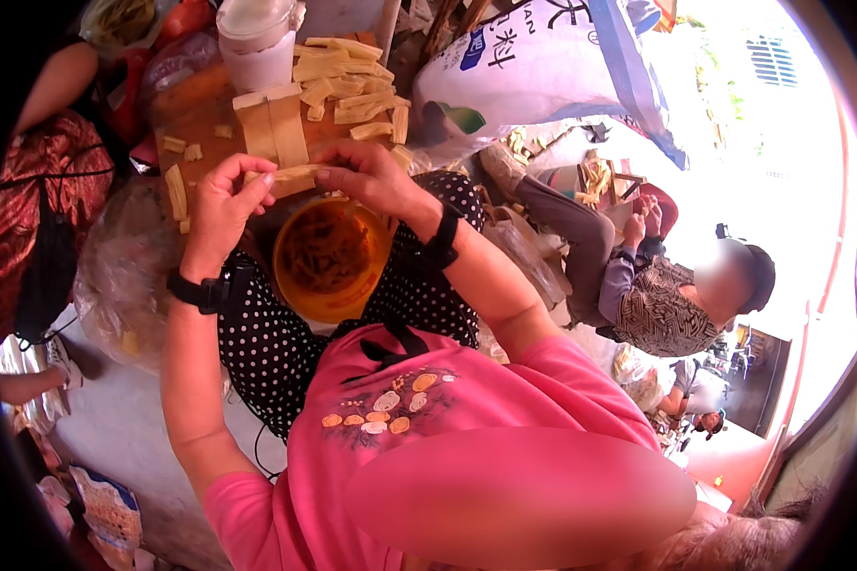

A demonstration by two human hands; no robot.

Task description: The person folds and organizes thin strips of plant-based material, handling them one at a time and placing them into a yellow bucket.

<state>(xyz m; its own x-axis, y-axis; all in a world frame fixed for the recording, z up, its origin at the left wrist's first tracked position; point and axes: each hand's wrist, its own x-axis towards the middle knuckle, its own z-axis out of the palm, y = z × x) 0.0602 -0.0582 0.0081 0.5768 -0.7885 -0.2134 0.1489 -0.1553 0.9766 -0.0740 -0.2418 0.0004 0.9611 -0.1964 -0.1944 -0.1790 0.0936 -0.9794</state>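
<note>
Pale strip [297, 175]: creamy yellow, short and narrow, held roughly level between both hands, just in front of the wooden block [271, 133] and near the far rim of the orange bowl [288, 271]
Left hand [221, 205]: grip pinching the strip's left end between thumb and fingers
Right hand [381, 181]: grip pinching its right end, fingers bent
Orange bowl: round, between the person's knees, with dark reddish-brown pieces inside
Desk [195, 105]: orange-brown wood, a heap of pale pieces [348, 76] toward the right, a few loose ones at left, the block at the near edge, a white lidded tub [262, 62] behind it
Room: grey floor [133, 428], clear plastic bag [124, 276] left of the desk, big white sack [533, 71] to its right; farther right, a seated co-worker [662, 305] in patterned top and dark cap, strong light beyond
</note>
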